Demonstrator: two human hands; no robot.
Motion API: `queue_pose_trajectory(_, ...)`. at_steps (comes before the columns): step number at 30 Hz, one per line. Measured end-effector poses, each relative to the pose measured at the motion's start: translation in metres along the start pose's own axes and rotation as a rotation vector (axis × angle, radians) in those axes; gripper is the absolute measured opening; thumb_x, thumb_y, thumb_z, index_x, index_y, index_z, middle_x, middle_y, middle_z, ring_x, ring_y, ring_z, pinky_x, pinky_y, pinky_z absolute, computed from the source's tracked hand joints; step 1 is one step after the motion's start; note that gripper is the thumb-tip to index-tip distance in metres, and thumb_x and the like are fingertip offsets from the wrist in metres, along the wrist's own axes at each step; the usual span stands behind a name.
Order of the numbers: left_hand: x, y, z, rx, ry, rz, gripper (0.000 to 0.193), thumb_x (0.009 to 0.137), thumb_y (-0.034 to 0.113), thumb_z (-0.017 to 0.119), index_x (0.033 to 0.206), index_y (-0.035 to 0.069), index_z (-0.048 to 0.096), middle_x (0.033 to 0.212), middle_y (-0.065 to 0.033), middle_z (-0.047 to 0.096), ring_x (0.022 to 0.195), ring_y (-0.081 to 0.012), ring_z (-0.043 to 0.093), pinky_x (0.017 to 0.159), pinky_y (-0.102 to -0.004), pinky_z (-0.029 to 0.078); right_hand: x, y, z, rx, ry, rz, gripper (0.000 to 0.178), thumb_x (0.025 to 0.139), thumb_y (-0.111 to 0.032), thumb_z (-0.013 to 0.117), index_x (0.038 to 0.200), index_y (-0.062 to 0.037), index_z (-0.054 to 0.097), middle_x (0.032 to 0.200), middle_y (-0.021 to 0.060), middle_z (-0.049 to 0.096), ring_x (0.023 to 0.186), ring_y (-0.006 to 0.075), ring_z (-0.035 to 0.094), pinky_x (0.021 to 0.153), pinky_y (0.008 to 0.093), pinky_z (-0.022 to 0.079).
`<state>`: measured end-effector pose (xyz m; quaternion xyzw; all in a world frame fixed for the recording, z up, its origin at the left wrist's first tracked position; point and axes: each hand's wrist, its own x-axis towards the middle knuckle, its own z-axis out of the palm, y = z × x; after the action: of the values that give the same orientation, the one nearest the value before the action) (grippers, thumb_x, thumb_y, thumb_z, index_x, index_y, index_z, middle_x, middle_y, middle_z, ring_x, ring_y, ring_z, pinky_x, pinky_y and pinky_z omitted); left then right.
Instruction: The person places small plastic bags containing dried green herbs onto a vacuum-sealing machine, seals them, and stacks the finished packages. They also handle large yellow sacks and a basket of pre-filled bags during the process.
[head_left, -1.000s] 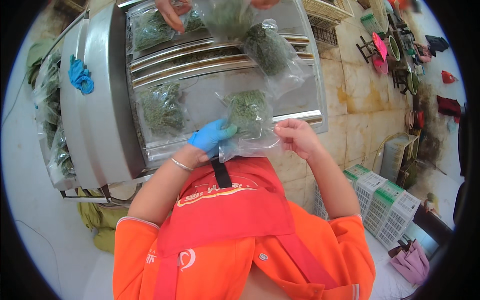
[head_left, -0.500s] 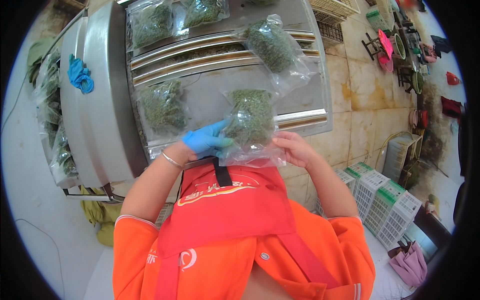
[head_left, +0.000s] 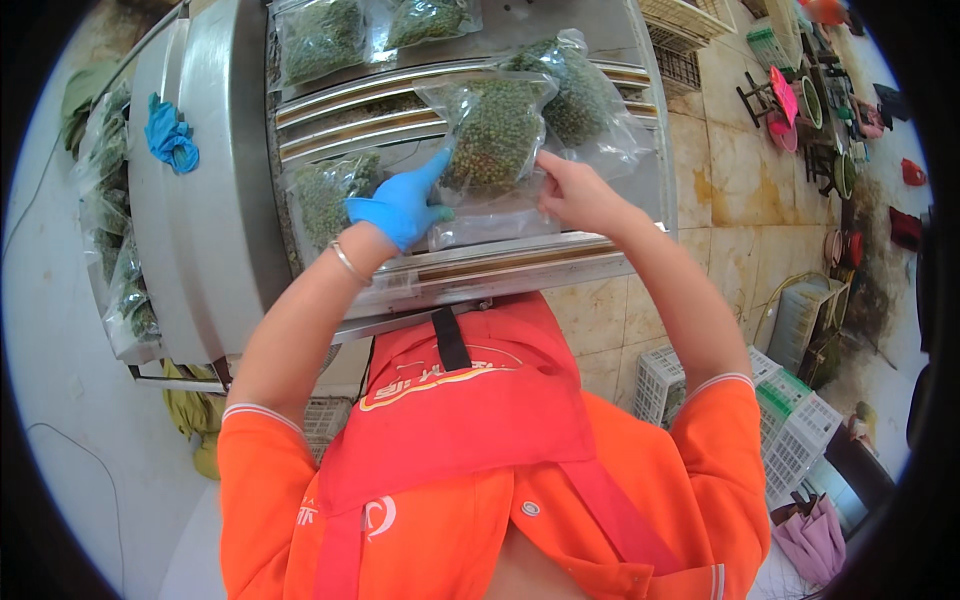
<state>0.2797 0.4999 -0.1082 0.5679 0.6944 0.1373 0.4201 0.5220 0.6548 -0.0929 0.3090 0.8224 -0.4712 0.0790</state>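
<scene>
A clear plastic bag packed with small green berries, like green peppercorns (head_left: 492, 140), lies at the steel machine's bed (head_left: 590, 205). My left hand (head_left: 403, 203), in a blue glove, grips its left side, fingers along the edge and thumb near the flat mouth. At the right edge my bare right hand (head_left: 585, 195) holds on, index finger stretched and the other fingers curled. This bag touches or slightly overlaps another filled bag (head_left: 580, 100) behind it. A third filled bag (head_left: 328, 195) sits left of my gloved hand, partly hidden by it.
Two more filled bags (head_left: 322, 42) (head_left: 428, 22) lie at the far side, beyond metal sealing bars (head_left: 360, 105). A steel lid (head_left: 215, 190) stands left, with a blue glove (head_left: 170, 135) on it. White crates (head_left: 800, 440) stand on the floor at right.
Both hands have moved the bag away from my apron, farther onto the machine bed. The bag now lies beyond the near metal bar, close to the far right bag.
</scene>
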Motion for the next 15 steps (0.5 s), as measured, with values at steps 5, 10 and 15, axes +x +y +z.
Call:
queue_pose_trajectory(5,-0.004,-0.014,0.042,0.575,0.232,0.084,0.08,0.08,0.022,0.073,0.149,0.009,0.035,0.079,-0.0123,0.066,0.071,-0.0313,0.064,0.065,-0.0427,0.047,-0.002,0.018,0.037,-0.366,0.251,-0.265,0.027,0.078,-0.008,0.069,0.098,-0.0054,0.051,0.084,0.0129,0.066,0.082,0.0396,0.062,0.07,0.0475,0.05)
queue_pose_trajectory(10,-0.03,0.005,0.04,0.614,0.098,0.066,0.074,0.078,0.023,0.071,0.145,0.01,0.041,0.084,-0.0075,0.067,0.089,-0.0278,0.059,0.087,-0.0476,0.039,-0.026,0.019,0.039,-0.12,-0.032,-0.05,0.025,0.078,-0.007,0.067,0.098,-0.0029,0.053,0.084,0.0169,0.065,0.086,0.0392,0.061,0.075,0.0474,0.05)
queue_pose_trajectory(15,-0.03,0.008,0.027,0.514,-0.024,0.029,0.07,0.079,0.017,0.067,0.143,0.007,0.042,0.089,-0.0089,0.068,0.098,-0.03,0.059,0.1,-0.0541,0.033,-0.025,0.014,0.027,0.157,-0.032,0.059,0.027,0.08,-0.006,0.064,0.105,-0.0019,0.057,0.086,0.0187,0.065,0.085,0.0409,0.062,0.075,0.0476,0.05)
